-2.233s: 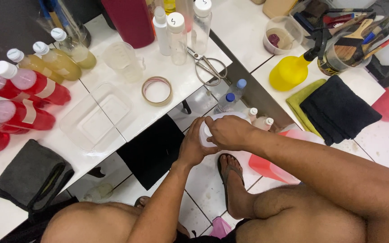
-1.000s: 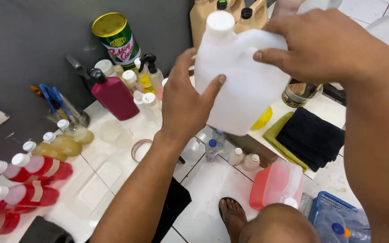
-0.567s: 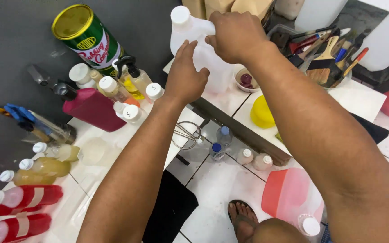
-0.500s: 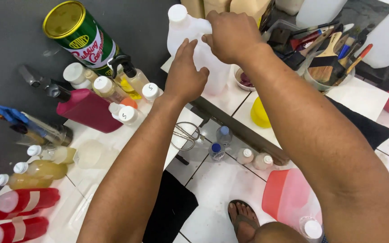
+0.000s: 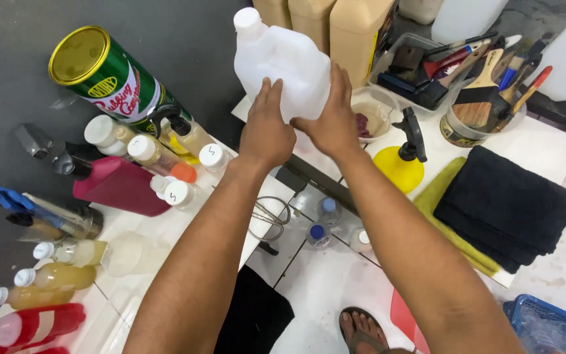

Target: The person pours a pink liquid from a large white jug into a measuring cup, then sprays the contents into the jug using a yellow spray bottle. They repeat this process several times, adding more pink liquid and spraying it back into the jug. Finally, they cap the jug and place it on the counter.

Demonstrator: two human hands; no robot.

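matt white plastic jug (image 5: 282,62), glossy metal can (image 5: 103,75)

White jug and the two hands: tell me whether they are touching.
Touching. The head view shows the left hand and the right hand pressed flat against the lower side of the white jug, fingers lying on the plastic with no gap.

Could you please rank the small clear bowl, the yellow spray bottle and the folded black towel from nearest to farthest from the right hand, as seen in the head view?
Measured from the right hand:
1. Small clear bowl, just to its right, beside the white jug.
2. Yellow spray bottle, lower right on the white surface.
3. Folded black towel, farthest right, lying on a yellow cloth.
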